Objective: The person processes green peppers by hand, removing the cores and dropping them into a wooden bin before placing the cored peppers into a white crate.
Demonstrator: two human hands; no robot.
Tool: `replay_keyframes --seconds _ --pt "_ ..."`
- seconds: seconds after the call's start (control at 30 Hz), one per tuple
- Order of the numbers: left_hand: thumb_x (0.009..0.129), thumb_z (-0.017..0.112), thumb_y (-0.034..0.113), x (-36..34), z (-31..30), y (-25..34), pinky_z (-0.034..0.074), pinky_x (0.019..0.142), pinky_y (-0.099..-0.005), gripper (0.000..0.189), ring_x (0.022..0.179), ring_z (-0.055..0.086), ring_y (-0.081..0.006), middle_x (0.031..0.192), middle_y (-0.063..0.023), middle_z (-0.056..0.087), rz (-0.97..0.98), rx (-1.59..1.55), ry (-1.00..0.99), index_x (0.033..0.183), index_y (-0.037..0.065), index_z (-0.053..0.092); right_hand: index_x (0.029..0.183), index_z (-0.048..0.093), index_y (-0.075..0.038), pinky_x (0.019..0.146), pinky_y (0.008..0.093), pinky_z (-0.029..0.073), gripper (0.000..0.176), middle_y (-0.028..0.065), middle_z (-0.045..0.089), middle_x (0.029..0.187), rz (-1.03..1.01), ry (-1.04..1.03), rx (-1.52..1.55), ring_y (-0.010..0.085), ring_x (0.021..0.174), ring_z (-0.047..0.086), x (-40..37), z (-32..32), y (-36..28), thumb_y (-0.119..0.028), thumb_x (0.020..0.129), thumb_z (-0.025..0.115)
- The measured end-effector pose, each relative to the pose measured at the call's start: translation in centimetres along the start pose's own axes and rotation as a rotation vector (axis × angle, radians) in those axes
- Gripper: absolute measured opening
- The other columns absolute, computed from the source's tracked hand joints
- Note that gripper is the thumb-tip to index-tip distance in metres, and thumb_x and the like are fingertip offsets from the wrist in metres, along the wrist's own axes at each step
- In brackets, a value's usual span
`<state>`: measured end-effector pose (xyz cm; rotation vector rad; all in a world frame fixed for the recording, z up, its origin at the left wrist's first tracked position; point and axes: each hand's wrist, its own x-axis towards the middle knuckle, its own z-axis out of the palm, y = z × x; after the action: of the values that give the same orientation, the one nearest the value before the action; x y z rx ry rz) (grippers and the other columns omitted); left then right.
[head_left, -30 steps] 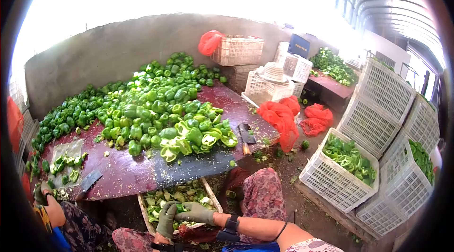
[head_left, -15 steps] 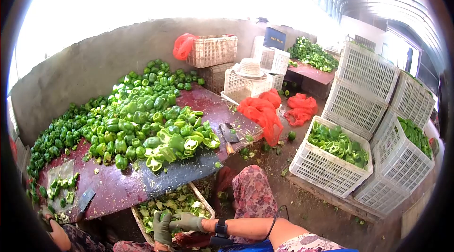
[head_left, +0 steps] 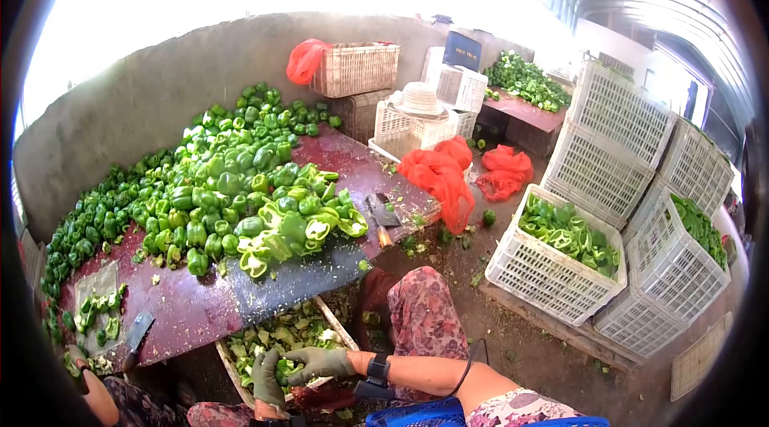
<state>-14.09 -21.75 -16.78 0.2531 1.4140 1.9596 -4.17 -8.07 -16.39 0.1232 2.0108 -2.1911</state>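
Observation:
My left hand [head_left: 268,379], in a grey-green glove, is closed round a green bell pepper [head_left: 284,369], mostly hidden by the gloves. My right hand [head_left: 322,364], gloved alike, faces it from the right, thumb and fingers apart beside the pepper. Both hands are low over a crate [head_left: 340,324] filled with pale green pepper scraps [head_left: 296,328], partly under the table edge. Above them, the dark red table [head_left: 192,311] bears a heap of whole green peppers [head_left: 216,179], with cut-open peppers [head_left: 292,231] at its near right end.
A broad knife [head_left: 382,212] lies at the table's right; another knife [head_left: 139,332] lies left, near another person's hand [head_left: 80,361]. Red mesh bags [head_left: 440,175] hang beyond the table. Right stand stacked white crates [head_left: 602,143] and a crate of cut peppers [head_left: 553,279].
My right hand's fingers have drawn slightly apart from the left hand. The left hand has shifted a little left and up. The view has tilted slightly.

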Motion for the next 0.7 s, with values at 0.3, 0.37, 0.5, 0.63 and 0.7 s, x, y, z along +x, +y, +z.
replay_keyframes --seconds 0.3,0.37,0.5,0.63,0.7 --pt "0.088 0.064 0.025 0.6 -0.7 -1.2 0.048 0.066 -0.0323 0.02 0.09 0.057 -0.0153 0.094 -0.0024 0.059 -0.156 0.086 -0.059 0.098 0.009 0.061 0.118 0.058 -0.002 0.081 0.0356 0.049 0.054 0.0144 0.067 0.1 -0.088 0.177 -0.593 0.0255 0.094 0.064 -0.8 0.7 -1.1 -0.04 0.082 0.07" --pt "0.085 0.066 0.024 0.7 -0.7 -1.3 0.045 0.066 -0.0325 0.022 0.089 0.053 -0.0153 0.092 -0.0018 0.056 -0.173 0.064 -0.029 0.098 0.007 0.058 0.116 0.058 -0.001 0.086 0.0393 0.047 0.057 0.0198 0.065 0.106 -0.024 0.171 -0.584 0.0325 0.102 0.062 -1.3 1.1 -2.4 -0.046 0.082 0.068" --pt "0.082 0.07 0.017 0.5 0.2 -0.7 0.044 0.058 -0.0294 0.029 0.074 0.054 -0.0143 0.087 -0.0026 0.056 -0.188 0.078 0.027 0.102 0.003 0.055 0.113 0.06 -0.003 0.085 0.0407 0.047 0.058 0.0203 0.065 0.104 0.043 0.203 -0.618 0.0343 0.1 0.062 -0.9 1.1 -0.9 -0.052 0.082 0.063" --pt "0.079 0.073 0.011 1.8 -1.2 -2.8 0.044 0.051 -0.0256 0.034 0.065 0.054 -0.0126 0.086 -0.005 0.059 -0.045 0.207 0.058 0.105 -0.001 0.055 0.11 0.063 -0.004 0.084 0.0438 0.048 0.065 0.0216 0.066 0.099 0.17 0.245 -0.626 0.0381 0.098 0.062 0.2 0.8 1.8 -0.062 0.08 0.059" --pt "0.078 0.074 0.012 1.9 -0.8 -2.5 0.044 0.053 -0.0256 0.028 0.062 0.053 -0.0109 0.08 -0.0033 0.059 0.002 0.245 0.06 0.097 0.0 0.058 0.107 0.063 -0.003 0.084 0.0444 0.048 0.064 0.0216 0.066 0.098 0.185 0.3 -0.688 0.0375 0.098 0.062 -0.1 1.1 0.7 -0.061 0.08 0.058"
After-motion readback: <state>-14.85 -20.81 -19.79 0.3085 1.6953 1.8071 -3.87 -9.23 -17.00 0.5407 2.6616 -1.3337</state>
